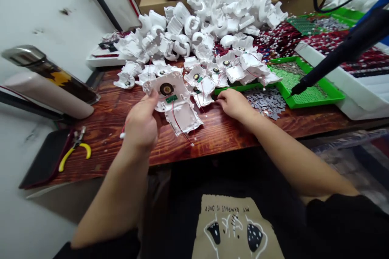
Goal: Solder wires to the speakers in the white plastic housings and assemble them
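My left hand (142,123) is closed on the left edge of a white plastic housing (179,85), held up over the table front. A round black speaker with a gold centre and a small green circuit board (172,98) sit inside the housing, and thin red wires trail from it over a square white flap. My right hand (234,104) rests low near the green tray's edge, its fingers curled; whatever is between the fingertips, if anything, is hidden. Just left of it lie more white housings (202,79) with speakers. A heap of flat grey metal pieces (269,103) lies to its right.
A tall pile of white plastic shells (212,12) fills the table's back. A black pen-like tool (331,58) hangs at right above a green tray (316,103). Yellow-handled pliers (74,149), a bottle (57,75) and a white cylinder (48,95) are at left.
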Demonstrator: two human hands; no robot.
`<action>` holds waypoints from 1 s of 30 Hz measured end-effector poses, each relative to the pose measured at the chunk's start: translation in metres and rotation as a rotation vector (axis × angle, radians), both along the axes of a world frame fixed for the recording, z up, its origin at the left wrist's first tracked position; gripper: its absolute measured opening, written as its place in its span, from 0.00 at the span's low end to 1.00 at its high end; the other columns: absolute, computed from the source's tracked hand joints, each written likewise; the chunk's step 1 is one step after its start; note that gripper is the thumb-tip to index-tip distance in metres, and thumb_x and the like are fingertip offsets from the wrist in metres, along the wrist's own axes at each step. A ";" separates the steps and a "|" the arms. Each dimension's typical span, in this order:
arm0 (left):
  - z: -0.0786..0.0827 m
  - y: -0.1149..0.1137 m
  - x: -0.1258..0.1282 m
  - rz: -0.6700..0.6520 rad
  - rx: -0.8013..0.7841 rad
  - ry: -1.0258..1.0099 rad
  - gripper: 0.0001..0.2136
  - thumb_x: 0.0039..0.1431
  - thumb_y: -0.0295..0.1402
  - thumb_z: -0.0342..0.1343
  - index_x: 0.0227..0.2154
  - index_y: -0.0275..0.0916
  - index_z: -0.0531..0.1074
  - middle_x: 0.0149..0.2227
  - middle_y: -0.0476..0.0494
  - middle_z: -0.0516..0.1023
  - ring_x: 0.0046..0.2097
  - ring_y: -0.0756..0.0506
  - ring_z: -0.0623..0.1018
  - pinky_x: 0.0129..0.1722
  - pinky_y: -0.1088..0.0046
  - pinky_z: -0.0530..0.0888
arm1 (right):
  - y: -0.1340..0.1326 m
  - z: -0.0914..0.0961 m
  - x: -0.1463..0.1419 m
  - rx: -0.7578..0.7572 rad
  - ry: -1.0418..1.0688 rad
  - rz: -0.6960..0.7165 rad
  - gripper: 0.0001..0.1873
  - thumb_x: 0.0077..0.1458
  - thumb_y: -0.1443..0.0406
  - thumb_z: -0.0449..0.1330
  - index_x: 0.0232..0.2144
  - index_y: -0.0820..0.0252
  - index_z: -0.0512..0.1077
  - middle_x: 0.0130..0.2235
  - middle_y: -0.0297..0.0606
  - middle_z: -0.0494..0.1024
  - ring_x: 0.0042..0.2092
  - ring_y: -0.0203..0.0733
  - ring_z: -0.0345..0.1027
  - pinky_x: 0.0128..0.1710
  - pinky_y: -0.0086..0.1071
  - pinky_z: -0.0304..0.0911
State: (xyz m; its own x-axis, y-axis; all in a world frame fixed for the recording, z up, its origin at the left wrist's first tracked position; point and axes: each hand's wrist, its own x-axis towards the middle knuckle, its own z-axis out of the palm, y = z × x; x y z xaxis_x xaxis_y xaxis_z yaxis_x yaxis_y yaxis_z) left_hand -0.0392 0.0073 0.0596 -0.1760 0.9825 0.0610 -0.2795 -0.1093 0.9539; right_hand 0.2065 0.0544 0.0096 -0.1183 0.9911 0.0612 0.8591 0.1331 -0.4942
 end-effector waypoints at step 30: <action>-0.002 0.131 -0.094 -0.463 -0.504 0.462 0.27 0.28 0.23 0.76 0.39 0.40 0.80 0.54 0.39 0.79 0.61 0.36 0.73 0.50 0.70 0.72 | -0.013 -0.011 0.009 0.392 0.099 0.185 0.08 0.61 0.61 0.61 0.34 0.52 0.80 0.36 0.36 0.77 0.36 0.38 0.74 0.37 0.32 0.70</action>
